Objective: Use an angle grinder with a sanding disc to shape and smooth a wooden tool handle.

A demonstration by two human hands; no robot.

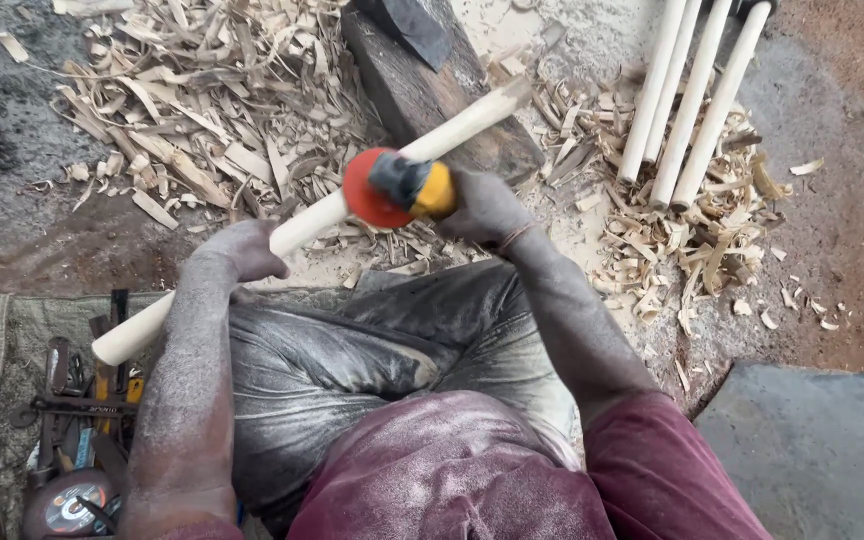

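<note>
Dust-coated maroon shirt and grey trousers fill the lower centre of the frame. Left hand, left of centre, is clenched around a pale, smooth, round wooden handle near its midpoint. Right hand, centre frame, grasps a power sanding tool with a red disc and yellow-and-grey body, pressed against the handle. The handle runs diagonally from the lower left to the upper centre, its upper end resting on a dark, rough wooden block. Curled, splintery wood shavings cover the ground at upper left and right of centre. Four finished pale handles lie parallel at upper right. Assorted metal tools sit on a grey cloth at lower left.
</note>
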